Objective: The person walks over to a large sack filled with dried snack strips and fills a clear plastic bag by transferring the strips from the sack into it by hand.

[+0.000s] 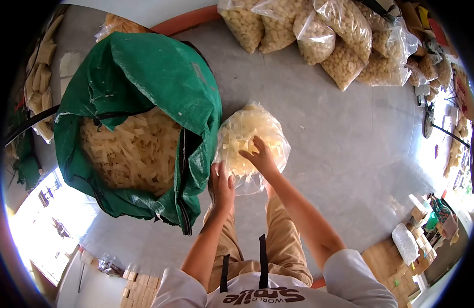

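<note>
A clear plastic bag (pixel 255 126) filled with pale yellow flat strips stands on the floor in front of my legs. My left hand (pixel 221 187) is at the bag's lower left edge, its fingers apart and touching the plastic. Over the strips in the bag's mouth is my right hand (pixel 260 156), fingers spread, with nothing visibly held. To the left, close beside the bag, a large green fabric container (pixel 165 66) has its top unzipped and folded back, and many similar strips (pixel 134 154) lie inside it.
Several clear bags of light chunky pieces (pixel 344 49) are piled at the upper right. Brown sacks (pixel 41 82) lie at the far left. Boxes and a white package (pixel 405 244) are at the lower right. Stacked pale blocks (pixel 139 287) show at the lower left.
</note>
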Demonstrator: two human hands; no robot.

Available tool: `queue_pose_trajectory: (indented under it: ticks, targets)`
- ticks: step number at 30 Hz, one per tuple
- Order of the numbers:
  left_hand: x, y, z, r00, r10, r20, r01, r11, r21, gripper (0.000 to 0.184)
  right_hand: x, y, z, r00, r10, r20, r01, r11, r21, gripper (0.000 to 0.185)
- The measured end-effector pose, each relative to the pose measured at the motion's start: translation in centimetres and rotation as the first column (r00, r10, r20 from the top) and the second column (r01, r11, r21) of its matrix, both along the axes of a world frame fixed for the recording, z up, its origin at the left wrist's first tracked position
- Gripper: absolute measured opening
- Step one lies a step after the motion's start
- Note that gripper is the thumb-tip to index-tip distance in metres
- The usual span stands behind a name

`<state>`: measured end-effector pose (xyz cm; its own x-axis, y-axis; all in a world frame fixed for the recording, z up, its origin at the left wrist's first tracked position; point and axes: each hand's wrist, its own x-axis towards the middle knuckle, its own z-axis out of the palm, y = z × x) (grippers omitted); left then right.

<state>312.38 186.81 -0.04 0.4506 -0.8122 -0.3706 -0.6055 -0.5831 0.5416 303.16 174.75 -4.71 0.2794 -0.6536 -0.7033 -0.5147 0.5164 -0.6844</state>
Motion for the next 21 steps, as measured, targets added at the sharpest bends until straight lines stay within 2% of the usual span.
queue_pose_trajectory:
  ticks: [1,2,3,4,6,7,8,9,11,13,15,16,18,19,21]
  targets:
    - [-0.1,-0.3,-0.2,0.996,0.022,0.083,-0.029,0.996,0.084,0.051,0.6,0.1,-1.2,1.000,-0.001,0.002,0.001,1.000,0.000,0.062]
    - [-0.2,-0.4,-0.3,0.985,0.037,0.169,-0.065,0.984,0.163,0.058,1.5,-0.1,-2.4,0.991,-0.124,-0.049,0.125,0.992,0.004,0.066]
    - [-0.5,0.2,-1.5,0.991,0.065,0.120,-0.096,0.954,0.283,0.061,2.1,-0.3,-3.7,0.964,-0.245,-0.098,0.247,0.969,0.003,0.070]
    - [-0.3,0.4,-2.2,0.990,0.064,0.125,-0.098,0.955,0.282,0.061,2.5,-0.8,-4.5,0.965,-0.246,-0.093,0.247,0.969,0.004,0.070]
    - [0.0,0.7,-3.5,0.986,0.156,0.056,-0.164,0.871,0.464,0.042,2.6,-2.1,-6.0,0.892,-0.431,-0.140,0.452,0.868,0.206,0.056]
    - [0.0,1.1,-3.9,0.986,0.157,0.053,-0.163,0.870,0.464,0.042,2.7,-2.9,-5.7,0.922,-0.376,-0.090,0.386,0.879,0.279,0.036]
    - [0.0,1.5,-4.2,0.984,0.156,0.088,-0.177,0.911,0.373,0.035,2.6,-3.4,-5.3,0.923,-0.374,-0.093,0.385,0.880,0.278,0.036]
    - [0.1,1.9,-4.2,0.979,0.159,0.124,-0.189,0.942,0.277,0.029,2.7,-3.9,-4.7,0.923,-0.384,0.019,0.367,0.895,0.253,0.028]
    - [0.1,2.4,-3.2,0.976,0.205,0.072,-0.217,0.933,0.286,0.025,3.2,-4.7,-2.2,0.880,-0.437,0.187,0.387,0.887,0.250,0.018]
    - [-0.2,3.8,-2.8,0.969,0.247,0.016,-0.240,0.925,0.293,0.023,3.0,-5.4,-1.5,0.892,-0.417,0.173,0.360,0.888,0.285,0.020]
    - [-1.0,6.3,-3.6,0.945,0.327,-0.007,-0.325,0.942,0.080,0.027,2.8,-6.2,-0.2,0.884,-0.445,0.142,0.360,0.842,0.401,0.020]
    - [-1.2,7.5,-4.4,0.945,0.328,-0.008,-0.327,0.942,0.079,0.027,2.8,-6.6,0.2,0.884,-0.444,0.143,0.359,0.843,0.400,0.020]
    - [-1.0,8.7,-5.1,0.772,0.566,-0.288,-0.523,0.824,0.218,0.036,2.8,-6.9,0.8,0.833,-0.487,0.262,0.307,0.801,0.514,0.023]
    - [-1.0,8.7,-4.9,0.772,0.568,-0.287,-0.525,0.823,0.217,0.036,2.7,-6.9,1.0,0.834,-0.486,0.263,0.305,0.802,0.514,0.023]
    - [-0.6,8.3,-4.1,0.727,0.608,-0.318,-0.566,0.793,0.223,0.043,1.8,-6.8,1.7,0.876,-0.207,0.435,0.064,0.945,0.320,0.040]
